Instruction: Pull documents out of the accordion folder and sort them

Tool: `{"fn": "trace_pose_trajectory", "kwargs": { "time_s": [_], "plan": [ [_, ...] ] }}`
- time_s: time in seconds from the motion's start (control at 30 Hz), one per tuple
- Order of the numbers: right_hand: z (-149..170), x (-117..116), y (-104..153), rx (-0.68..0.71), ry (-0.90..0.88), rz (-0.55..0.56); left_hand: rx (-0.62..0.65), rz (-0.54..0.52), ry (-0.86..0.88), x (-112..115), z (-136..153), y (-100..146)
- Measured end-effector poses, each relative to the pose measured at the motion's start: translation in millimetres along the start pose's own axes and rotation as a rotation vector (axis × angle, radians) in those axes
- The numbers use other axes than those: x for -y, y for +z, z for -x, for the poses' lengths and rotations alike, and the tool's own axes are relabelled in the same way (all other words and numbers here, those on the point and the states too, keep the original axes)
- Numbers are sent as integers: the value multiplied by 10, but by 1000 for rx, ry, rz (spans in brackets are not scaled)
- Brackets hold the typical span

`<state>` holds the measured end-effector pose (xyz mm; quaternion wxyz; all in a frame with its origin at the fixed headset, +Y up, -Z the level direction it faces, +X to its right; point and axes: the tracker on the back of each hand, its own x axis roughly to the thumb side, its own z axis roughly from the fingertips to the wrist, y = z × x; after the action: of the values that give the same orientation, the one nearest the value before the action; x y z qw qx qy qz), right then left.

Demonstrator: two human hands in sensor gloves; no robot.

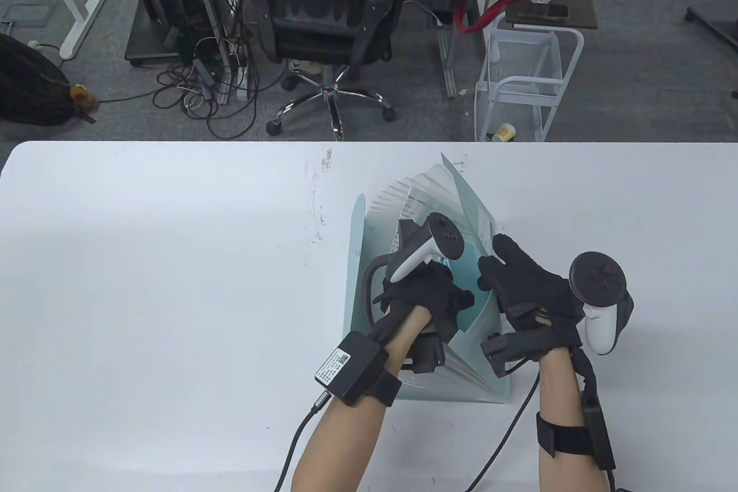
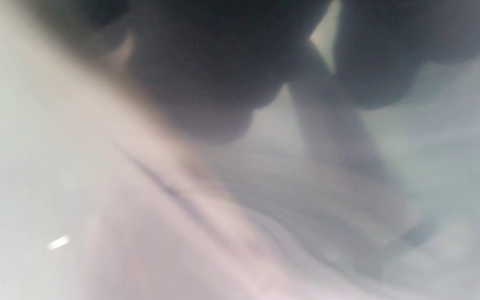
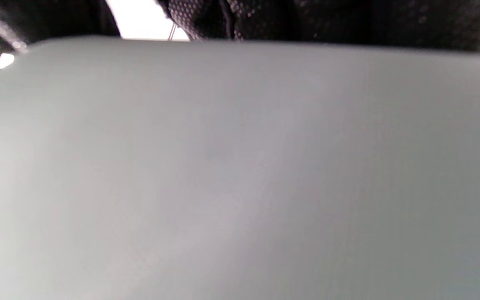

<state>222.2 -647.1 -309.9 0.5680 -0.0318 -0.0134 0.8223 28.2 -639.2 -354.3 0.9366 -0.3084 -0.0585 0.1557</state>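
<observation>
A pale teal accordion folder (image 1: 369,261) stands fanned open on the white table (image 1: 161,284), with printed sheets (image 1: 416,199) showing in its far pockets. My left hand (image 1: 424,299) reaches down into the pockets; its fingers are hidden inside. In the left wrist view dark blurred fingers (image 2: 206,75) hang over pale sheets (image 2: 265,216). My right hand (image 1: 519,278) holds the folder's front flap (image 1: 478,215) from the right, fingers lying on it. The right wrist view is filled by that flap's grey-teal surface (image 3: 240,166), with glove fabric (image 3: 306,18) along the top.
The folder stands right of the table's middle, near the front edge. Scuff marks (image 1: 317,209) run across the table left of it. Beyond the far edge are an office chair (image 1: 328,13) and a white wire cart (image 1: 527,77).
</observation>
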Motion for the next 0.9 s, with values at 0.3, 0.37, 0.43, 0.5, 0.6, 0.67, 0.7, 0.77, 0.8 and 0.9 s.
{"fn": "trace_pose_trajectory", "kwargs": {
  "time_s": [0.3, 0.37, 0.43, 0.5, 0.6, 0.67, 0.7, 0.77, 0.8, 0.9],
  "plan": [
    [-2, -3, 0, 1, -1, 1, 15, -17, 4, -7, -5, 7],
    [-8, -6, 4, 0, 7, 7, 28, -33, 12, -18, -1, 18],
    [-13, -10, 10, -5, 11, 18, 43, -49, 25, -30, -2, 44],
    [-16, -5, 17, -11, 26, 37, 76, -87, 37, -49, -9, 99],
    [-19, 6, 25, -18, 38, 52, 125, -132, 54, -73, -13, 185],
    [-16, 19, 34, -22, 41, 61, 154, -181, 69, -103, -12, 268],
    [-15, 25, 36, -23, 40, 64, 162, -200, 70, -119, -9, 297],
    [-16, 47, 47, -20, 36, 73, 188, -238, 96, -162, 13, 375],
    [-18, 64, 58, -21, 34, 85, 204, -261, 122, -195, 35, 422],
    [-29, 113, 79, -15, 47, 107, 233, -315, 164, -287, 126, 541]
  ]
}}
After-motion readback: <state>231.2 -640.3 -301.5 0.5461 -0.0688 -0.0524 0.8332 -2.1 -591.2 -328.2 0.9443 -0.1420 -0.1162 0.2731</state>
